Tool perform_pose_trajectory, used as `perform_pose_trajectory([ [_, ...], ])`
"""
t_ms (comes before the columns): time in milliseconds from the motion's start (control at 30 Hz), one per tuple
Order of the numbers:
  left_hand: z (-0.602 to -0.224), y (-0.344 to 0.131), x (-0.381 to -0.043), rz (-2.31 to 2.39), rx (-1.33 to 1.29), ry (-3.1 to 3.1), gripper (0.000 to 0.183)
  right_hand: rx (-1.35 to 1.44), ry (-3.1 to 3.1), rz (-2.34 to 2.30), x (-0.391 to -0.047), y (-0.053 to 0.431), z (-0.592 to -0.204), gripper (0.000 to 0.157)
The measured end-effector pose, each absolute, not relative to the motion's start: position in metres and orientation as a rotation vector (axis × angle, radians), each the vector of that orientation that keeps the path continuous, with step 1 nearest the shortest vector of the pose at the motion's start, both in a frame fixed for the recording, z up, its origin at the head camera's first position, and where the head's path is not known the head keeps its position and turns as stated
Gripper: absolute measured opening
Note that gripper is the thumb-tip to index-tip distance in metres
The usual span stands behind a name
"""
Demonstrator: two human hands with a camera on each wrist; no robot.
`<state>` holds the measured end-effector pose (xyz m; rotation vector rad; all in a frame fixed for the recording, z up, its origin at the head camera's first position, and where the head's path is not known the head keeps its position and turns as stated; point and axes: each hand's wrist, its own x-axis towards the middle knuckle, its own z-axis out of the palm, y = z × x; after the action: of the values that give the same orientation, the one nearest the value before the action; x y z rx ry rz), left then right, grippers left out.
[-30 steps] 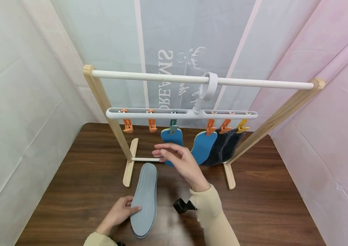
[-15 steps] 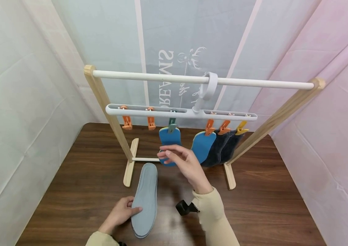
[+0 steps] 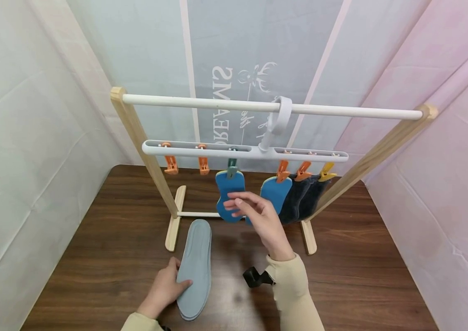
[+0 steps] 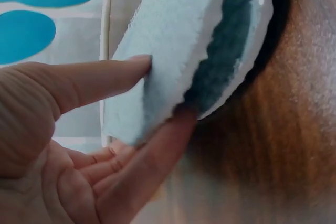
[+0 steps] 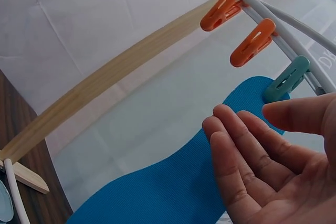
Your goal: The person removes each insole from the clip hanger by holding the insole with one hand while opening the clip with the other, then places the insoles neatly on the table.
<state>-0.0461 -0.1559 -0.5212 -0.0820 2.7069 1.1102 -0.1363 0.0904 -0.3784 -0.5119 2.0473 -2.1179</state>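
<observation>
Right hand (image 3: 263, 221) has shifted right, fingers loose, nothing held; more of the blue insole (image 3: 229, 185) shows, apparently borne by its green clip (image 3: 232, 169) alone. Left hand (image 3: 164, 286) pinches the upper grey insole (image 3: 194, 266), near side, left of centre.

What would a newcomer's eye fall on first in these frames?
Most likely the two bright blue insoles, hanging mid-picture from the pale hanger in the head view. Next, the pale gray insoles lower down, left of centre, one above the other, the upper pinched by the left grip.
</observation>
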Motion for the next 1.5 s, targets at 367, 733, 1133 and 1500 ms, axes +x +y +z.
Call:
perform_pose_trajectory([
  [367,-0.519,-0.151,-0.045,0.895,-0.075,2.766,0.048,-0.446,2.105,-2.171,-0.137,0.103,-0.377,0.034],
  [733,-0.514,-0.151,-0.049,0.767,-0.083,2.771,0.055,-0.443,2.194,-2.266,-0.134,0.104,-0.372,0.03],
  [1133,-0.491,-0.148,-0.071,0.673,-0.105,2.965,0.051,-0.439,2.316,-2.343,-0.129,0.101,-0.365,0.028],
  [1500,-0.48,-0.126,-0.115,1.248,0.206,2.907,0.067,-0.538,2.425,-2.311,-0.128,0.099,-0.359,0.033],
])
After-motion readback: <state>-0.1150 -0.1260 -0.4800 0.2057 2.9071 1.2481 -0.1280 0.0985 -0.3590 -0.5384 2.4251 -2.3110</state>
